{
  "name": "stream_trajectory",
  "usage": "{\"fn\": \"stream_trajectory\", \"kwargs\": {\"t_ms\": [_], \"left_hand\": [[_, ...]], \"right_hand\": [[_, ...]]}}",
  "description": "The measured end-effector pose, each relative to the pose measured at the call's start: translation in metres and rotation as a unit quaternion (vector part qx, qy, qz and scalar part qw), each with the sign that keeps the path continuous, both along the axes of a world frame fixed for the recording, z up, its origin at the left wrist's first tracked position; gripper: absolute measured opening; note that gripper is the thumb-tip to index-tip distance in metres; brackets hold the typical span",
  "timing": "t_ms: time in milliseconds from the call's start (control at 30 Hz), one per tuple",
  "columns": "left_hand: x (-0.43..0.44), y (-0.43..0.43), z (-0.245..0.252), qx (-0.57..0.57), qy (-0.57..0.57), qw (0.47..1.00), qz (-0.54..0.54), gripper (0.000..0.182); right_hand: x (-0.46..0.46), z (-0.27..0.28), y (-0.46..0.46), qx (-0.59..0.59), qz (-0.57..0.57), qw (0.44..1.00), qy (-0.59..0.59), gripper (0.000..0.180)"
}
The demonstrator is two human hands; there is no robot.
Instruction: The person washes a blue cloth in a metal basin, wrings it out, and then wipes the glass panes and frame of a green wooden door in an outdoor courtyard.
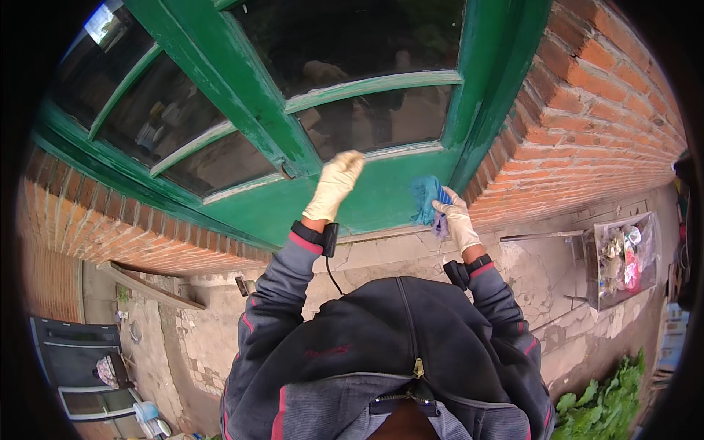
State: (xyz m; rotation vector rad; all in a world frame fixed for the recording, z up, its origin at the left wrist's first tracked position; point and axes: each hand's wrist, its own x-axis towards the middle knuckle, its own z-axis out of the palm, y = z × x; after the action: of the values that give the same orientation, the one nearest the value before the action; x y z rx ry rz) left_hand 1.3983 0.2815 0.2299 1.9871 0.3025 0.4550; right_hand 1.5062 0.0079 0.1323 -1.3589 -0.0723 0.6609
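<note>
A cream-coloured glove covers my left hand point(336, 181), whose fingers are curled near the lower rail of the green wooden door point(385, 187), just under its small glass pane point(379, 124). Whether something lies inside those curled fingers cannot be told. My right hand point(457, 217), also gloved, grips a blue and teal cloth point(427, 199) with a purple end hanging down. The cloth is in front of the door's lower panel, close to the right frame. Paint is worn on the pale strips around the panes.
Brick walls point(577, 148) flank the door. A cracked paved floor point(511, 275) lies below. To the right stands a metal-framed container lined with clear plastic point(594, 264), holding mixed items. Leafy plants point(602, 396) grow at lower right; a blue bucket point(146, 411) is at lower left.
</note>
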Motion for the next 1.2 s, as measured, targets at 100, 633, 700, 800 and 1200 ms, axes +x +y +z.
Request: {"fn": "stream_trajectory", "kwargs": {"t_ms": [100,633,700,800,1200], "left_hand": [[0.004,0.063,0.068,0.393,-0.253,0.853,0.231,0.03],[0.047,0.189,0.132,0.573,-0.357,0.656,0.338,0.053],[0.048,0.19,0.132,0.57,-0.372,0.654,0.331,0.053],[0.049,0.189,0.135,0.573,-0.381,0.649,0.325,0.055],[0.046,0.184,0.135,0.582,-0.375,0.649,0.315,0.059]], "right_hand": [[0.029,0.03,-0.026,0.001,-0.069,0.995,-0.07,0.06],[0.129,0.105,0.061,-0.214,-0.303,0.754,-0.542,0.068],[0.127,0.053,0.068,-0.355,-0.281,0.755,-0.474,0.068],[0.127,-0.02,0.071,-0.443,-0.232,0.756,-0.422,0.06],[0.128,-0.098,0.051,-0.338,-0.095,0.915,-0.198,0.024]]}}
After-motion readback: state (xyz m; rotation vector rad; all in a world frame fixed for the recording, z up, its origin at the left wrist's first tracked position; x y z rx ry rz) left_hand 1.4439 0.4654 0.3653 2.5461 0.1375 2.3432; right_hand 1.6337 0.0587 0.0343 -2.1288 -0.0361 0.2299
